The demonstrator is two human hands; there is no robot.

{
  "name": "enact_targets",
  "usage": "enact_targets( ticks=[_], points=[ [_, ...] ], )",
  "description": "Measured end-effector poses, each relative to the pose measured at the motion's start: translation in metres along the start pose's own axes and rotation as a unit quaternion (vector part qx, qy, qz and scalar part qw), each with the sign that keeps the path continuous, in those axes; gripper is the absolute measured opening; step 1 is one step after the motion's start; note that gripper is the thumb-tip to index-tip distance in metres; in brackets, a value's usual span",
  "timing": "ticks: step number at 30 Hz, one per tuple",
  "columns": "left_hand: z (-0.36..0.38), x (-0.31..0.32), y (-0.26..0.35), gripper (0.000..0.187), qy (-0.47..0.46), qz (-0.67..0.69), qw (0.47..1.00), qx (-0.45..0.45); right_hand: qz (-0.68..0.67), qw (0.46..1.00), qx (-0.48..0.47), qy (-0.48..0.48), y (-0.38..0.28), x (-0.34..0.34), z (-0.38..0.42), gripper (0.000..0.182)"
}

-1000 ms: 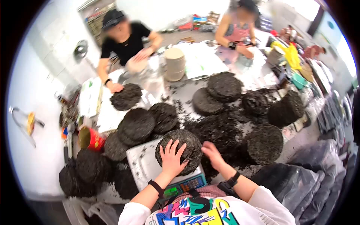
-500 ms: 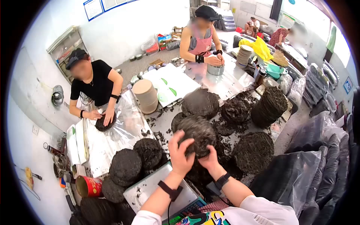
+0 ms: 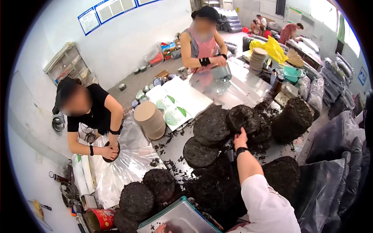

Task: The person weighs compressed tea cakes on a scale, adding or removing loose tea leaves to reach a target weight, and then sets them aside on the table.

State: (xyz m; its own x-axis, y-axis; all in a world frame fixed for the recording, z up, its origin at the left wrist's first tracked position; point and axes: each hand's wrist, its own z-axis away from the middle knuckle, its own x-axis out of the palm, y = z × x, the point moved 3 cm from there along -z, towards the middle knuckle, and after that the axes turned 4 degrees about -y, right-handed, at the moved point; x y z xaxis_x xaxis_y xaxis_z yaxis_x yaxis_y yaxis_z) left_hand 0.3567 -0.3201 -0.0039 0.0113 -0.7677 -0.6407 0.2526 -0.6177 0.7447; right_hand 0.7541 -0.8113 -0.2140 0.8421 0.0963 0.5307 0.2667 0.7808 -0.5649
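Two hands at work, far apart. Right hand [image 3: 241,138] reaches out across the table [image 3: 248,87], fingers together and fairly flat, tips touching the near edge of a dark pressed cake [image 3: 243,118] that tops a low stack; nothing gripped yet, thumb side hard to read at this angle. Left hand [image 3: 162,228] sits at the bottom edge on the metal scale tray [image 3: 178,218], mostly cut off, so its fingers cannot be told.

Cake lies at centre table, beside a wider cake [image 3: 212,124] to its left and a tall stack [image 3: 293,118] to its right. Loose crumbs all around.

Handling note: the cake looks crumbly at the rim. Best slide fingers under the edge and lift flat with a broad palm rather than pinch. The neighbouring cakes overlap closely, so raise it clear before drawing it back toward the tray.
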Motion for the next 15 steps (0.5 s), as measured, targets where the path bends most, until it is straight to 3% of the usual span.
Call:
enact_targets(
  ticks=[2, 4, 5, 6, 8, 9, 10, 12, 13, 14, 15],
  points=[
    [0.018, -0.01, -0.01, 0.033, 0.02, 0.0, 0.997, -0.077, 0.01, 0.998, -0.036, -0.05, -0.008, -0.005, -0.005, 0.036],
    [0.028, -0.014, -0.016, 0.032, 0.018, -0.03, 0.994, -0.105, 0.138, 0.978, -0.155, 0.0, -0.018, -0.018, -0.002, 0.044],
    [0.03, -0.014, -0.018, 0.031, 0.019, -0.044, 0.992, -0.114, 0.322, 0.923, -0.204, 0.057, -0.02, -0.032, 0.008, 0.044],
    [0.032, -0.014, -0.017, 0.031, 0.017, -0.033, 0.995, -0.091, 0.49, 0.829, -0.246, 0.109, -0.025, -0.045, 0.027, 0.045],
    [0.028, -0.014, -0.007, 0.03, 0.023, -0.01, 0.999, -0.04, 0.718, 0.663, -0.213, 0.008, -0.018, -0.053, 0.073, 0.045],
    [0.025, -0.019, 0.014, 0.029, 0.027, -0.049, 0.998, 0.025, 0.787, 0.564, -0.246, -0.05, -0.011, -0.059, 0.09, 0.05],
    [0.026, -0.02, 0.015, 0.027, 0.025, -0.089, 0.995, 0.036, 0.826, 0.501, -0.235, -0.104, -0.007, -0.062, 0.113, 0.049],
    [0.036, -0.027, -0.002, 0.041, -0.018, -0.104, 0.994, 0.025, 0.843, 0.436, -0.284, -0.139, 0.013, -0.089, 0.119, 0.049],
    [0.045, -0.034, -0.009, 0.038, 0.011, -0.118, 0.993, 0.025, 0.863, 0.407, -0.255, -0.158, 0.013, -0.092, 0.131, 0.044],
    [0.056, -0.042, -0.015, 0.037, 0.04, -0.133, 0.99, 0.025, 0.868, 0.395, -0.264, -0.145, 0.013, -0.096, 0.148, 0.028],
    [0.069, -0.051, -0.024, 0.037, 0.069, -0.147, 0.986, 0.025, 0.86, 0.416, -0.244, -0.164, 0.017, -0.105, 0.15, 0.02]
  ],
)
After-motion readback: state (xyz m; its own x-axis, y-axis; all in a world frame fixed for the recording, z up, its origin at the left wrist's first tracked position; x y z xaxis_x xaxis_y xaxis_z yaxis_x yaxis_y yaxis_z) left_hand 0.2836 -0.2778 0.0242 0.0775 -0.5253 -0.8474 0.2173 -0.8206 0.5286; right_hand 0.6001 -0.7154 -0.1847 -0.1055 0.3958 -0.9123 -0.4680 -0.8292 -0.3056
